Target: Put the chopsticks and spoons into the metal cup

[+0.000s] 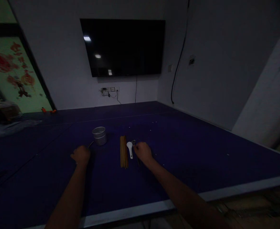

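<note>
**Purple bench (190, 143) in dim light**

Between the left hand (81, 155) and right hand (143, 151) stood a metal cup (100, 137); wooden sticks (123, 152) and a white spoon (129, 146) lay alongside. The right fingers were closed on a ring-ended utensil (133, 141); whether the left ones gripped the thin rod (90, 144), I couldn't tell.

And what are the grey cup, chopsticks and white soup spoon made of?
The grey cup looks metal, with a dull silvery sheen. The chopsticks seem wood or bamboo, brown and matte. The white soup spoon, smooth and bright, could be ceramic or plastic.
</note>
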Motion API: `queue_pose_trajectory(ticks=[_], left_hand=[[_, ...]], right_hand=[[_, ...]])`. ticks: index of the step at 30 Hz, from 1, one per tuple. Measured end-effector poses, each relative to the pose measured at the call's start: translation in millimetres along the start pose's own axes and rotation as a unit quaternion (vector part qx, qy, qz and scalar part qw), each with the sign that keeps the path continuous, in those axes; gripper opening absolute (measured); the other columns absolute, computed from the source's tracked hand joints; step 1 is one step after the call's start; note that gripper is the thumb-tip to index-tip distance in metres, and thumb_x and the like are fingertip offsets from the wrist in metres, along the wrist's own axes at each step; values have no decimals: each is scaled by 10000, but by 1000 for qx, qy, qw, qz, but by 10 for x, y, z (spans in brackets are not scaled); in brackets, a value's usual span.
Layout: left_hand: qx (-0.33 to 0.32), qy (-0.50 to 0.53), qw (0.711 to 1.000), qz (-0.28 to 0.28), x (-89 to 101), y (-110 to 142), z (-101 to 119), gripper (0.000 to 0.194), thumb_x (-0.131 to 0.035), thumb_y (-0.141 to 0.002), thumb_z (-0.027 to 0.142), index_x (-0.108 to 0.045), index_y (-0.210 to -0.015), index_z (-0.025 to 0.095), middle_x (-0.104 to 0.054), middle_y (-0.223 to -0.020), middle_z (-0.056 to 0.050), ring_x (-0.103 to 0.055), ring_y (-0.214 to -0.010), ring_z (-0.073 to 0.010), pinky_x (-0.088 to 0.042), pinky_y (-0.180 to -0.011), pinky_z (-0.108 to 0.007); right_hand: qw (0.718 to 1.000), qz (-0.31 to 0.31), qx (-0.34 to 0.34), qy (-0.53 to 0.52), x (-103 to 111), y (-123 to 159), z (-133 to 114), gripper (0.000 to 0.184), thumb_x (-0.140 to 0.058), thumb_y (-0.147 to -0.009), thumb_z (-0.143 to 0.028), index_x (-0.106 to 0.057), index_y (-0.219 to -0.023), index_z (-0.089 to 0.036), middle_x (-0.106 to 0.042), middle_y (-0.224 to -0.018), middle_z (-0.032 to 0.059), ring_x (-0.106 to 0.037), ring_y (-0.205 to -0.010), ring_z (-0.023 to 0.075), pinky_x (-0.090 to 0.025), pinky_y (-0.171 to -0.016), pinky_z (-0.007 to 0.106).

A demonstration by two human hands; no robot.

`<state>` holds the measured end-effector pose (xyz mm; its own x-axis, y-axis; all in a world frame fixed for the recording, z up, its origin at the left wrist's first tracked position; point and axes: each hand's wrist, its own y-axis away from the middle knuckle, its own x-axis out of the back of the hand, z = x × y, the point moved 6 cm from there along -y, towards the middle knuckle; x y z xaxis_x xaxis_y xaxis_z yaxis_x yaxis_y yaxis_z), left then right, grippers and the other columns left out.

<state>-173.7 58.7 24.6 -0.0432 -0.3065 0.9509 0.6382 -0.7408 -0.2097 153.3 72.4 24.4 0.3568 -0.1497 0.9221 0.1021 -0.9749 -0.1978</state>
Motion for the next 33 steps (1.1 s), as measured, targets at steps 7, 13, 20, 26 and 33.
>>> queue_pose_trajectory(ticks=[7,13,20,26,33], left_hand=[[7,96,982,165,313,99,-1,324,-355,-859,241,-606,-1027,124,-635,-961,-160,-588,-911,-280,-396,-730,-386],[-133,173,914,341,617,341,262,324,-334,-899,268,-595,-1043,141,-613,-940,-116,-544,-917,-241,-370,-805,-391],[-511,135,772,354,409,1251,1101,262,-364,-889,154,-623,-921,171,-650,-849,-71,-546,-881,-192,-352,-861,-366],[-651,112,668,343,226,1698,1388,274,-368,-884,111,-628,-947,171,-674,-921,-53,-554,-949,-175,-341,-953,-379],[-640,109,684,334,214,1568,1298,268,-386,-886,120,-638,-953,179,-673,-992,-52,-546,-1011,-188,-350,-968,-391]], right_hand=[[1000,23,5,1,30,5,-12,367,-398,-904,-359,-714,-859,-178,-701,-923,105,-646,-868,200,-399,-660,241],[990,98,40,-94,87,34,-55,361,-374,-918,-347,-690,-984,-188,-691,-985,83,-620,-933,182,-407,-767,238],[904,227,49,-359,243,60,44,596,-156,-947,-466,-681,-972,-187,-693,-956,70,-623,-831,156,-440,-760,262],[853,24,-23,-521,-52,-164,146,566,-427,-818,-608,-698,-767,-113,-657,-621,71,-557,-525,127,-369,-466,214],[811,-165,23,-561,-249,-105,22,278,-734,-578,-399,-674,-613,-129,-593,-506,-2,-472,-431,80,-304,-419,197]])
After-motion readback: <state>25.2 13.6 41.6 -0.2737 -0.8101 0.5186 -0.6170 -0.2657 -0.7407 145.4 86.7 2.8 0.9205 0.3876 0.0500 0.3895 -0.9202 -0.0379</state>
